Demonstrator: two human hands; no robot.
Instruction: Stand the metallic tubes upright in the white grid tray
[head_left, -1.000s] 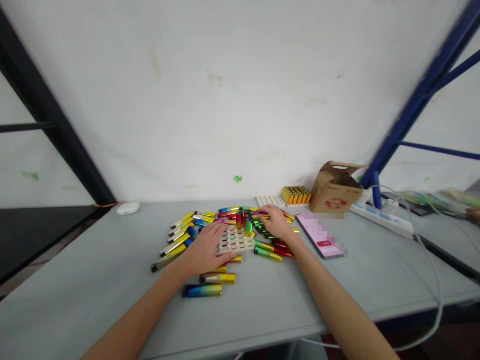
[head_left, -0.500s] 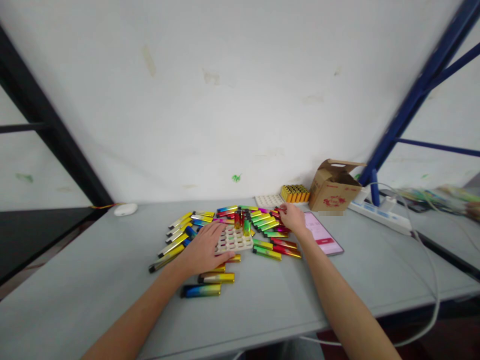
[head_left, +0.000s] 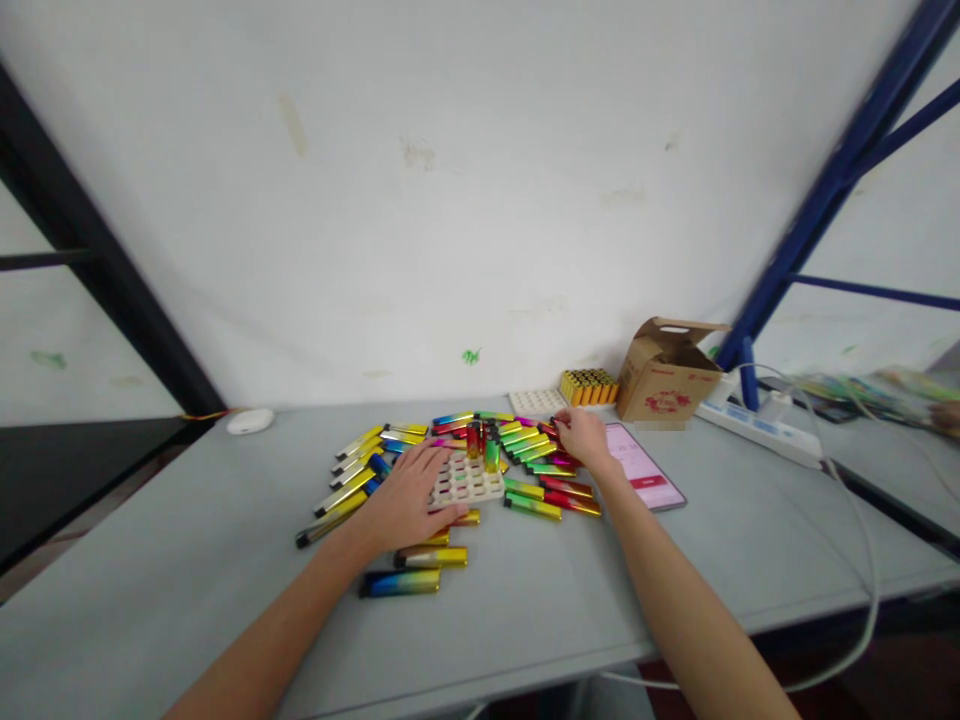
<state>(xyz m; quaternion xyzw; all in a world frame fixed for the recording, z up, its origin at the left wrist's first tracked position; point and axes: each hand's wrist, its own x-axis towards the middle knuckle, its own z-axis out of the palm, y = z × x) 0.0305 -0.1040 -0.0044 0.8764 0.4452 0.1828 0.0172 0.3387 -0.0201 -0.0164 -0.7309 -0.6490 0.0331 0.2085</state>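
Note:
A cream grid tray [head_left: 466, 482] lies on the grey table [head_left: 187, 560], with a few coloured sticks standing in its far cells. Several shiny multicoloured sticks [head_left: 358, 470] lie scattered around it. My left hand [head_left: 409, 495] rests flat on the tray's left side, fingers spread. My right hand [head_left: 583, 438] is at the right end of the pile, fingers curled and pinching the end of a red stick [head_left: 553, 427] among the green ones.
A phone with a pink screen [head_left: 646, 478] lies right of my right hand. Behind stand a cardboard box [head_left: 667, 373], a tray of yellow sticks [head_left: 590, 386], a second cream grid tray [head_left: 537, 401] and a power strip [head_left: 765, 430]. A white oval object [head_left: 250, 421] sits far left.
My right hand moved from the middle of the pile out to its right end, uncovering the green sticks. The left hand stayed on the tray.

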